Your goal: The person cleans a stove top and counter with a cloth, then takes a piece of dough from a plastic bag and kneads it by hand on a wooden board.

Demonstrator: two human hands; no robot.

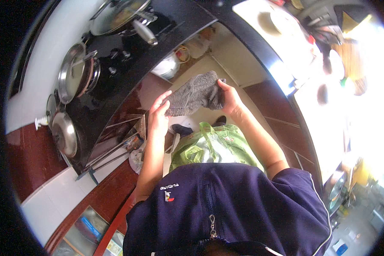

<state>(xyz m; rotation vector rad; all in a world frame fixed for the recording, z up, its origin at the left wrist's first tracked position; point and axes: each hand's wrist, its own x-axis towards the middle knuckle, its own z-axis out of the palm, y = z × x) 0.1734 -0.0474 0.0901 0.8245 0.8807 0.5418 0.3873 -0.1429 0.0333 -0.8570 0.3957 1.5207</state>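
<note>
A grey cloth [193, 94] is stretched between my two hands in front of my body, above the floor. My left hand [160, 112] grips its lower left end, with the thumb and fingers around the edge. At the other end, my right hand [231, 97] pinches the bunched part of the fabric, thumb on top. The cloth is folded or crumpled, and its underside is hidden. Below it shows a green checked apron [211, 144], worn at my waist.
To the left, a black cooktop counter [105, 96] holds a lidded pan [72, 72], another round lid [64, 134] and a larger pan [121, 17] at the back. A bright counter [320, 121] with dishes runs along the right. A silvery pot [168, 67] stands low under the counter.
</note>
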